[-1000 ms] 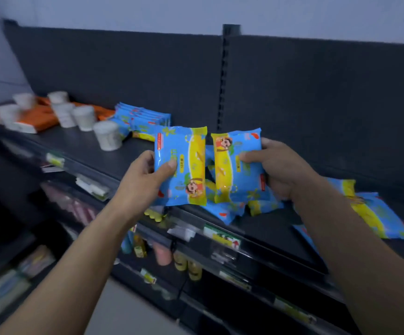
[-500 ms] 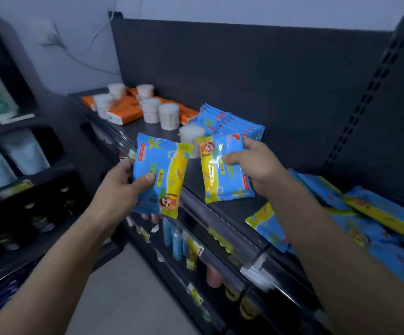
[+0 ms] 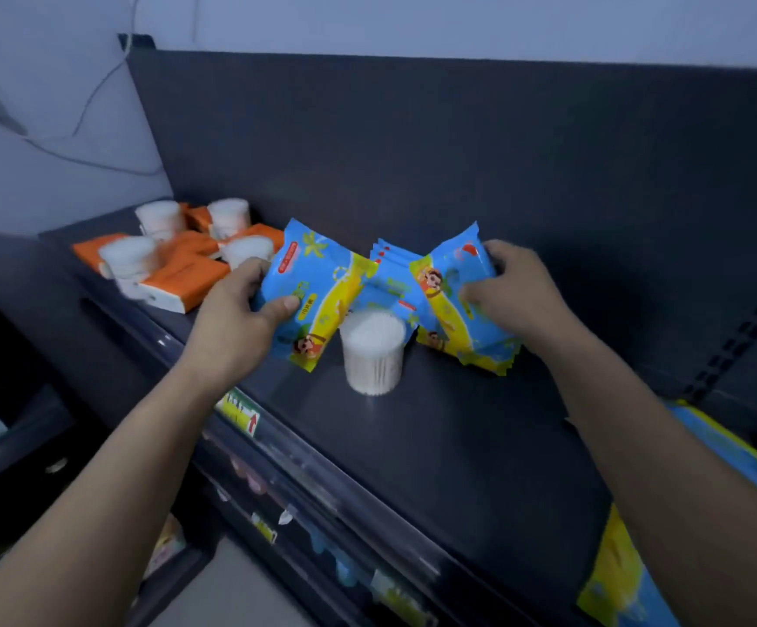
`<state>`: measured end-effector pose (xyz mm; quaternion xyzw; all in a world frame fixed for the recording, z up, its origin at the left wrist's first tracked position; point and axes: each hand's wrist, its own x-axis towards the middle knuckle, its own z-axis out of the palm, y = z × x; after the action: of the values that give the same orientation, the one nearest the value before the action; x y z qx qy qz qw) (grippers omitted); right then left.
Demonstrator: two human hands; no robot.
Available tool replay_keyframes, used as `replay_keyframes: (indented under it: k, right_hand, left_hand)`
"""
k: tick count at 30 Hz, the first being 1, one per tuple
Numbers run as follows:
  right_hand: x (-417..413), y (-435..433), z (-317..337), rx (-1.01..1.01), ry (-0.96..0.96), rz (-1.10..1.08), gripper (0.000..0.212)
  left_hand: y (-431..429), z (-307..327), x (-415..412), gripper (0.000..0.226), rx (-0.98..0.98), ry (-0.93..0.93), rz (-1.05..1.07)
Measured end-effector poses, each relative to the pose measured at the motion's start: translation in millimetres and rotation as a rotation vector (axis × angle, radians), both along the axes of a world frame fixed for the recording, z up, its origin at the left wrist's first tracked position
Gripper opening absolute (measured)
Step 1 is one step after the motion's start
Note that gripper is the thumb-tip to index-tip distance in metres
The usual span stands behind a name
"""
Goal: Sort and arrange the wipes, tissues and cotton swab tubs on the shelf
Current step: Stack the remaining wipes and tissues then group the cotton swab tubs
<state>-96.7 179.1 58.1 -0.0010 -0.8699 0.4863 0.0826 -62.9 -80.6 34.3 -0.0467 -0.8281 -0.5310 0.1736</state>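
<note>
The wipe row is mostly hidden, the far tubs blurred, the loose packs cut off at right

**Head view, single wide-angle camera worn on the person's head.** It looks forward and down onto the top shelf of a dark store rack, at close range. Both forearms enter at the bottom corners and reach to just above frame centre. There the left hand grips the left wipes pack and the right hand grips the right wipes pack. The front rail runs diagonally from middle left to lower right, so the view meets the rack obliquely. The orange tissue packs at its left end lie farthest off. The back panel fills the upper half, with pale wall above. Lower shelves show beneath the rail.
</note>
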Motion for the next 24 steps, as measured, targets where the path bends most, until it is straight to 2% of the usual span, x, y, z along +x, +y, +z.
replay_keyframes:
  k: [6,10,15,20,24]
  right_hand:
    - [-25,-14,-5,0.210,-0.041,-0.105,0.028]
    - [-36,-29,-11,0.429,-0.122,-0.173,0.035]
    - [-41,-34,-29,0.602,-0.283,-0.224,0.055]
    - [-37,-34,-41,0.676,-0.373,-0.184,0.055]
    - [-41,-36,-42,0.876,-0.373,-0.168,0.054]
  left_hand:
    - [-19,7,-82,0.015,-0.232,0.079,-0.136]
    - [-24,-1,-133,0.026,-0.494,-0.034,-0.347]
    - [-7,-15,-170,0.045,-0.735,-0.110,-0.579]
    - [14,-26,-187,0.043,-0.948,-0.067,-0.654]
    - [23,-33,-199,0.047,-1.003,-0.038,-0.672]
